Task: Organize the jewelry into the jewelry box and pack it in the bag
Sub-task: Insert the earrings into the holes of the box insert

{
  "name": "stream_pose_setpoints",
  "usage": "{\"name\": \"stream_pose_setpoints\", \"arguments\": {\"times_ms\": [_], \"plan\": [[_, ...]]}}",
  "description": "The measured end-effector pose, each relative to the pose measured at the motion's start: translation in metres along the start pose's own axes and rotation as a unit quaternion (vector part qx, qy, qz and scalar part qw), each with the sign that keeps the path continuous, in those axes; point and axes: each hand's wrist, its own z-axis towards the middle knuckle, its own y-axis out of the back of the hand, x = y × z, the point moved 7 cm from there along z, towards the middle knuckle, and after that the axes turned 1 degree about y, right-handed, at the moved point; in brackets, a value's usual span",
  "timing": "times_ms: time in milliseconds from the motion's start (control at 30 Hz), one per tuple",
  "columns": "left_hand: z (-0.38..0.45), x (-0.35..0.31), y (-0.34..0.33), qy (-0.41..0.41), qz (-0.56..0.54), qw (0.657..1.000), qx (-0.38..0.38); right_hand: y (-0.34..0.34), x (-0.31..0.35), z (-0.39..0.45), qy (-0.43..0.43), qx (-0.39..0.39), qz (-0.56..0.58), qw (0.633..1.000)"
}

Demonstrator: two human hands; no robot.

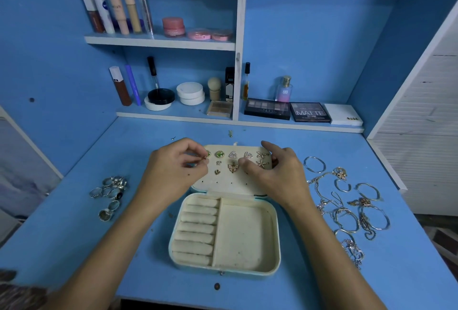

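The desk (pixel 309 151) is blue, set in a blue alcove with two white-edged shelves behind it. The landmark is the box (pixel 224 234), an open cream jewelry case in the middle of the desk near its front edge.

Behind the box, the upper shelf (pixel 158 43) carries upright tubes and pink jars; the lower shelf (pixel 173 113) holds bottles, round white pots and a black compact. Right of the divider sit a perfume bottle (pixel 284 89) and three flat palettes (pixel 309 112). A white slatted panel stands far right of the box.

The box base has a column of ring rolls (pixel 197 230) on its left side and a bare tray (pixel 241 232) on its right. Its lid (pixel 229 180) lies flat beyond the base, dotted with holes, with earrings (pixel 233 158) pinned in rows across its far half.

Right of the box, well apart, a spread of bangles and chains (pixel 347 210) lies on the desk. Left of the box, a cluster of rings (pixel 111 193) sits about as far away.

The left hand (pixel 173 166) is over the lid's left edge, thumb and forefinger pinching a small earring (pixel 204 158) just beside the green studs. The right hand (pixel 275 173) rests on the lid's right part, fingers loosely curled with tips at the earrings; it hides that corner, and whether it holds anything cannot be told.

A few tiny bits lie on the desk behind the lid.
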Motion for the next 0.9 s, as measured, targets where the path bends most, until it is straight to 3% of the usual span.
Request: {"name": "stream_pose_setpoints", "arguments": {"times_ms": [233, 900], "plan": [[-0.006, -0.015, -0.008, -0.094, 0.101, 0.99, 0.03, -0.003, 0.002, 0.002, -0.003, -0.015, -0.027, 1.0], [-0.006, -0.009, -0.034, -0.109, 0.122, 0.983, 0.079, -0.003, 0.004, 0.0, 0.015, -0.024, -0.043, 0.999]]}}
